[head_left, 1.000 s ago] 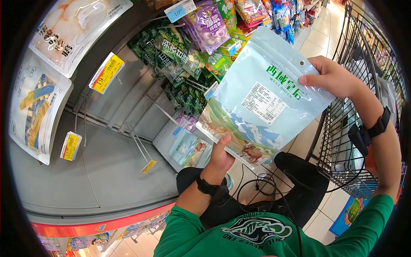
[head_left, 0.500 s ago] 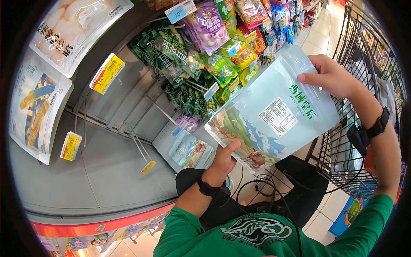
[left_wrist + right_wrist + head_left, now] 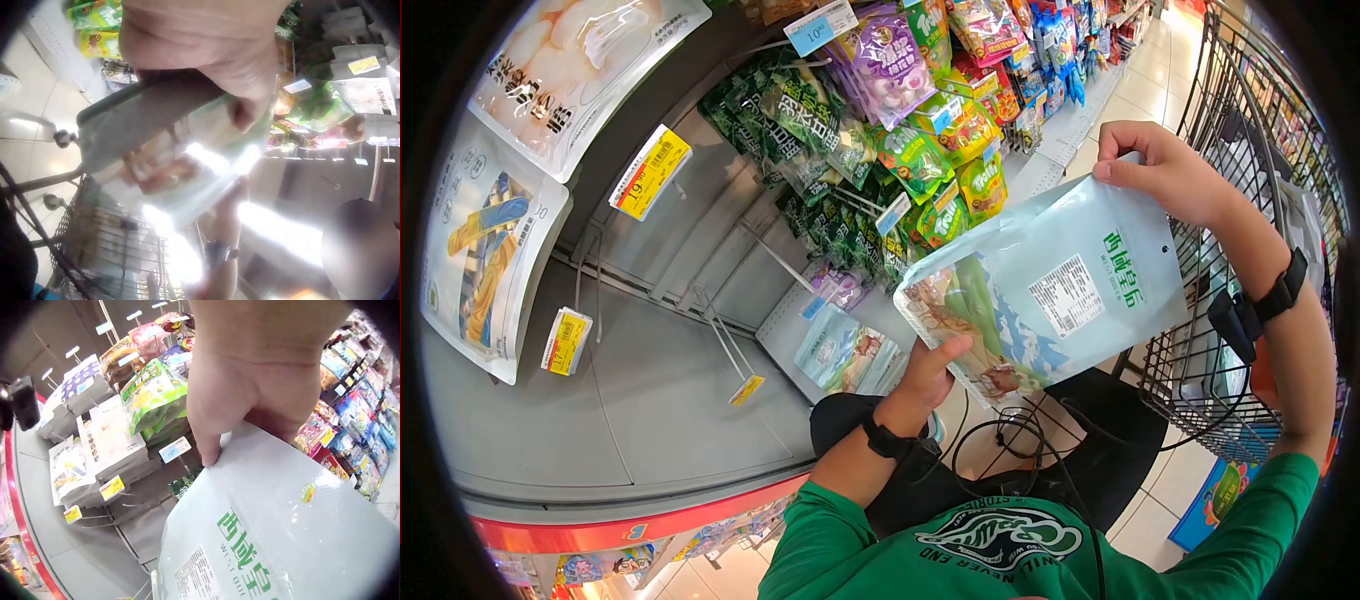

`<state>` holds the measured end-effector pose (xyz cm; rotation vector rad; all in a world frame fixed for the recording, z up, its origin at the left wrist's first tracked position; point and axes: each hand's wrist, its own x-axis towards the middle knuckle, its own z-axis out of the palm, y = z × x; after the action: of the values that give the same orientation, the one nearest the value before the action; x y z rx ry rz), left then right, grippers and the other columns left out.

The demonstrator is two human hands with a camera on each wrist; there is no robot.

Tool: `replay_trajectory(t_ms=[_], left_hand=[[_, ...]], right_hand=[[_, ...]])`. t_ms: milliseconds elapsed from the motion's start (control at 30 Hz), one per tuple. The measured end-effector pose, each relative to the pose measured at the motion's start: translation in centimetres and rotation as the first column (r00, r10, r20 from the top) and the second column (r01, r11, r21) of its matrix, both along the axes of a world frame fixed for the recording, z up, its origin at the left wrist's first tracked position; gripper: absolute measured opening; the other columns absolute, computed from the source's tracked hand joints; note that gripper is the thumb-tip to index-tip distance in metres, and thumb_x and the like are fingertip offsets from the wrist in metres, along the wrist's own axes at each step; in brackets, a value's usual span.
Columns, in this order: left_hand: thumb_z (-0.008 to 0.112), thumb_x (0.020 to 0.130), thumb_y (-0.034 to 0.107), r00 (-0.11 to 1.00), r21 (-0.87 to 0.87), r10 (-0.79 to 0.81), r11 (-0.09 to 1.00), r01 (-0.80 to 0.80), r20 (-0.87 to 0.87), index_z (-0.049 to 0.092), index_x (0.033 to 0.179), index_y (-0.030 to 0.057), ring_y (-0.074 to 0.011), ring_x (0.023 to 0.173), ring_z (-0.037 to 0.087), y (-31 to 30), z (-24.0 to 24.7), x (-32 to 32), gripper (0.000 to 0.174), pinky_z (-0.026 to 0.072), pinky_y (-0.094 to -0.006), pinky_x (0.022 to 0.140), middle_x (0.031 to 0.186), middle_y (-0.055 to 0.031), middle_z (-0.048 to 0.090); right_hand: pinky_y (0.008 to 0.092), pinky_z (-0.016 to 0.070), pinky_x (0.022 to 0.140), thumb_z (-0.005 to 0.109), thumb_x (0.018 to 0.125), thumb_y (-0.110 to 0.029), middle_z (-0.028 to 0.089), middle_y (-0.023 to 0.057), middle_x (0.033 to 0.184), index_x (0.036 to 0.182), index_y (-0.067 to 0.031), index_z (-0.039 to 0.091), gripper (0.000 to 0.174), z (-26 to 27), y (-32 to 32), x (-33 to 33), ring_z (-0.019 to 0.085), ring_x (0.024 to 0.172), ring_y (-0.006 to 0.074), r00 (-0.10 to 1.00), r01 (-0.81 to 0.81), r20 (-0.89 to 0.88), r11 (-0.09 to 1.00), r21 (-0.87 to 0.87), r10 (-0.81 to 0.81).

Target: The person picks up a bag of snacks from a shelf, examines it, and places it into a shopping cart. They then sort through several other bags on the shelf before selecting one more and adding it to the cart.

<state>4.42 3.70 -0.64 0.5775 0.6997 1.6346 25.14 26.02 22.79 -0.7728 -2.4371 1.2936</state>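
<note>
A large pale-blue pouch (image 3: 1040, 300) with green lettering, a white label and a mountain picture is held tilted above the person's lap. The left hand (image 3: 928, 374) grips its lower left edge, thumb on the printed face. At the upper corner the right hand (image 3: 1165, 172) pinches the pouch between thumb and fingers. In the right wrist view the thumb of the right hand (image 3: 250, 394) presses on the corner of the pouch (image 3: 275, 506). The left wrist view shows the left hand (image 3: 206, 56) over the blurred pouch (image 3: 187, 150); some fingers are hidden behind it.
A wire shopping cart (image 3: 1200, 350) stands at the right. A smaller blue pouch (image 3: 845, 350) lies on the grey shelf (image 3: 630, 420) at the left. Candy bags (image 3: 885, 60) hang on hooks beyond. Cables (image 3: 1010, 430) lie over the lap, and large white pouches (image 3: 495, 250) hang at far left.
The pouch has turned clockwise and moved down and right, uncovering more candy bags. The right hand has shifted along its top to the upper corner. The left hand has moved slightly right.
</note>
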Motion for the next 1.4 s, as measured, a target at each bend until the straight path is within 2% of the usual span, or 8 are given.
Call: replay_trajectory(t_ms=[133,333,400,733,1033,1200,1333,1400], left_hand=[[0.069,0.081,0.017,0.997,-0.029,-0.035,0.999,0.037,0.066,0.042,0.136,0.004,-0.0233,0.118,0.055,-0.1,-0.1,0.3,0.063,0.0433,-0.039,0.102,0.128,-0.0095,0.055],[0.065,0.083,0.015,0.991,-0.029,-0.028,0.999,0.032,0.132,0.042,0.136,0.0034,-0.0241,0.118,0.055,0.0,-0.4,0.1,0.06,0.0442,-0.0399,0.101,0.129,-0.0103,0.055],[0.065,0.083,0.014,0.991,-0.025,-0.026,0.999,0.029,0.134,0.042,0.137,0.0034,-0.0242,0.118,0.055,0.0,-0.4,0.0,0.059,0.0442,-0.0399,0.101,0.129,-0.0103,0.055],[0.063,0.084,0.011,0.993,-0.01,-0.007,1.0,0.008,0.114,0.041,0.137,0.0033,-0.024,0.117,0.056,-0.1,-0.5,0.0,0.058,0.0443,-0.0395,0.101,0.128,-0.0101,0.056],[0.063,0.084,0.016,0.988,-0.058,0.005,0.998,0.005,0.156,0.04,0.137,0.0032,-0.0254,0.118,0.055,-0.1,0.0,0.0,0.059,0.0435,-0.0407,0.102,0.129,-0.011,0.055],[0.062,0.085,0.018,0.991,-0.052,0.024,0.998,-0.017,0.134,0.04,0.138,0.0031,-0.0255,0.119,0.054,-0.2,0.4,-0.3,0.059,0.043,-0.0411,0.103,0.13,-0.0113,0.054],[0.059,0.088,0.02,0.993,-0.055,0.052,0.997,-0.046,0.108,0.039,0.138,0.0032,-0.0293,0.12,0.054,-0.2,0.4,-0.1,0.057,0.0424,-0.0465,0.104,0.132,-0.0134,0.053],[0.058,0.088,0.021,0.993,-0.034,0.043,0.999,-0.04,0.107,0.038,0.138,0.0031,-0.0295,0.12,0.054,0.1,1.0,-0.2,0.057,0.0422,-0.0466,0.104,0.132,-0.0134,0.052]], right_hand=[[0.0207,0.0418,0.063,0.064,0.09,-0.02,0.056,-0.0053,0.075,0.084,-0.0069,0.054,0.018,0.0,0.0,0.0,0.05,0.07,0.0021,1.0,0.002,0.011,1.0,0.031,-0.002],[0.0193,0.0418,0.062,0.066,0.089,-0.019,0.058,-0.0044,0.077,0.088,-0.0058,0.057,0.016,0.4,-0.4,0.1,0.051,0.069,0.0011,0.995,0.101,0.015,0.986,-0.135,-0.1],[0.0233,0.0467,0.065,0.065,0.089,-0.026,0.063,0.0,0.081,0.094,-0.0037,0.06,0.023,0.0,0.3,0.2,0.059,0.074,0.0053,0.998,0.053,0.023,0.997,-0.059,-0.052],[0.0246,0.0441,0.063,0.063,0.092,-0.024,0.058,-0.0015,0.078,0.097,-0.0035,0.059,0.022,0.3,0.3,0.3,0.053,0.07,0.0049,0.999,-0.029,0.037,0.999,0.014,0.028],[0.0246,0.0504,0.077,0.062,0.092,-0.022,0.067,0.0031,0.094,0.11,-0.0007,0.061,0.028,-0.7,0.0,0.4,0.062,0.085,0.008,0.999,0.016,-0.026,0.993,-0.118,-0.019],[0.0256,0.0516,0.076,0.06,0.093,-0.021,0.068,0.0052,0.098,0.117,0.0024,0.059,0.033,-0.7,0.2,0.4,0.064,0.085,0.0093,0.996,-0.087,-0.016,0.995,-0.055,0.086],[0.0258,0.0517,0.076,0.06,0.094,-0.023,0.068,0.0052,0.096,0.118,0.0027,0.059,0.035,-0.5,-0.6,0.2,0.064,0.084,0.0093,1.0,-0.003,0.025,0.997,-0.072,0.005],[0.0253,0.0515,0.075,0.06,0.094,-0.025,0.068,0.005,0.095,0.117,0.0036,0.059,0.036,-0.4,-0.6,0.0,0.064,0.083,0.009,0.999,-0.001,0.035,0.999,0.038,0.0]])
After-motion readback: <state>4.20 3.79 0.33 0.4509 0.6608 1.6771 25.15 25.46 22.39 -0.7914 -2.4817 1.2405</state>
